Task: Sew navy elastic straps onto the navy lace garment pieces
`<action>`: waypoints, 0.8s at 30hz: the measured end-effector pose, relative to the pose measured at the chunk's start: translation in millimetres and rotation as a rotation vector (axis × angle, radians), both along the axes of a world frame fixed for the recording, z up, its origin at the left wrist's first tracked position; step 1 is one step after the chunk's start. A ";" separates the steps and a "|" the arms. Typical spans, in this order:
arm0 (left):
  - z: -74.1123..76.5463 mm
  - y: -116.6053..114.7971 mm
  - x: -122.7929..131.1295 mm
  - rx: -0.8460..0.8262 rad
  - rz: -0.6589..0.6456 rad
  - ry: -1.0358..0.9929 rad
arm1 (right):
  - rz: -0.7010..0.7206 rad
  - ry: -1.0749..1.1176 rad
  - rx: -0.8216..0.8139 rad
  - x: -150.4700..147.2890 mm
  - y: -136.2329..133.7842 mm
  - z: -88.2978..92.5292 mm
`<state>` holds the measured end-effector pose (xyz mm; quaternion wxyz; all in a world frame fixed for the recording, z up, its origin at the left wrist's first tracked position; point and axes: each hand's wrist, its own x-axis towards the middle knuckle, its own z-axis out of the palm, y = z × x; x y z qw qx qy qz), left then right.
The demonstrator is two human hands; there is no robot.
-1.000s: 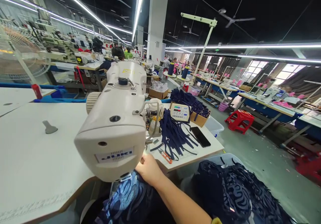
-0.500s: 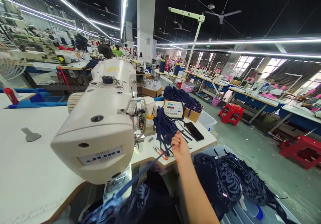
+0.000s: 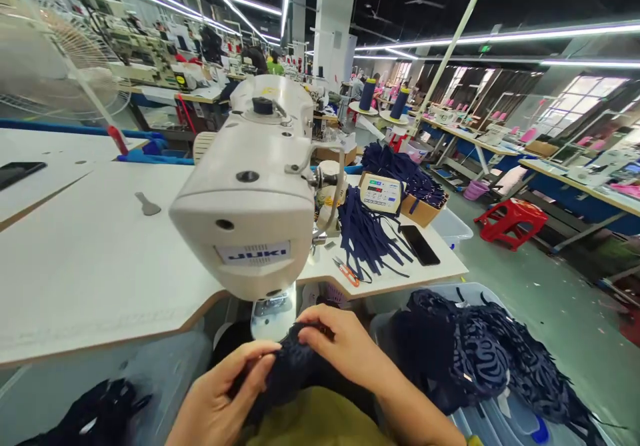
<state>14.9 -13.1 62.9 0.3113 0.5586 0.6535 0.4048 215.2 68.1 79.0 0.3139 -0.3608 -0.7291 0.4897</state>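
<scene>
Both my hands are at the dark navy fabric [image 3: 286, 374], just in front of the lit needle plate of the white sewing machine [image 3: 245, 213]. My left hand [image 3: 227, 383] pinches its left edge between thumb and fingers. On the other side, my right hand [image 3: 340, 339] grips the fabric's upper right part with bent fingers. A bundle of navy straps [image 3: 369, 233] lies on the table, right of the machine. Orange-handled snips [image 3: 349, 273] rest by the table edge. The fabric's lower part merges with the dark clothing beneath.
A black phone [image 3: 420, 245] and a control panel [image 3: 381, 193] are on the table [image 3: 125, 266]. To the right, a plastic bin [image 3: 440, 286] holds patterned navy garments. Another bin [image 3: 175, 373] with dark fabric stands lower left. A red stool [image 3: 511, 223] is farther off.
My right hand has come down and left from the straps to the fabric by the needle plate. My left hand has come into view. The camera view has shifted left.
</scene>
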 end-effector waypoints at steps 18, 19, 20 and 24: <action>3.6 8.3 11.3 0.021 -0.007 0.146 | 0.065 -0.132 0.243 -9.2 -13.7 -4.4; 3.6 7.2 12.0 0.058 0.000 0.189 | 0.089 -0.116 0.261 -9.4 -14.6 -5.6; 2.9 6.0 12.5 0.106 0.000 0.239 | 0.113 -0.102 0.275 -9.6 -15.4 -6.7; -3.7 1.8 11.3 0.339 -0.071 0.395 | 0.196 -0.054 0.151 -9.7 -16.4 -9.4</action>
